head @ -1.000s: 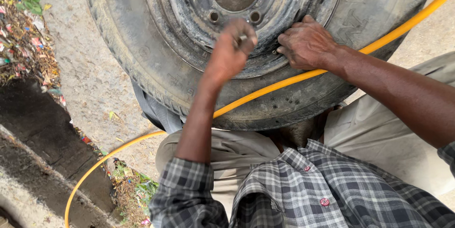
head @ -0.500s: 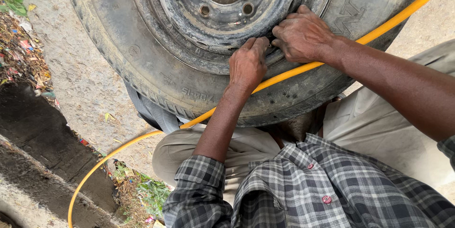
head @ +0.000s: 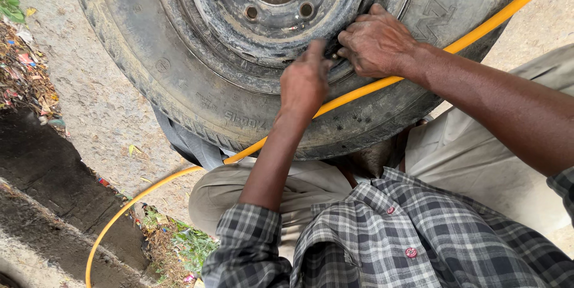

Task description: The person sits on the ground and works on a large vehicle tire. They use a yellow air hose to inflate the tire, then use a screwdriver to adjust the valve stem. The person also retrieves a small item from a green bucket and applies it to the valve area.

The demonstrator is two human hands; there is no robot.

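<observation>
Your fingers (head: 353,40) press together at the steel rim's (head: 239,37) lower edge, apparently pinching something too hidden to identify. Left hand (head: 305,81) and right hand (head: 376,43) rest on the worn tyre (head: 149,66), which leans against your knees over a yellow hose (head: 359,90) on the concrete ground (head: 89,120).

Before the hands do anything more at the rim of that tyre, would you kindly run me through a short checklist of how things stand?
1. Both hands at one spot on the rim: ok. Left hand and right hand meet where the steel rim joins the rubber.
2. What the fingers pinch there: cannot tell, hidden by the hands.
3. Tyre steadied: ok, it leans against the person's knees.
4. Yellow hose clear of the hands: not ok, it crosses the tyre wall and passes under both wrists.
5. Hose end fitted to anything: cannot tell, both ends are out of view.
</observation>
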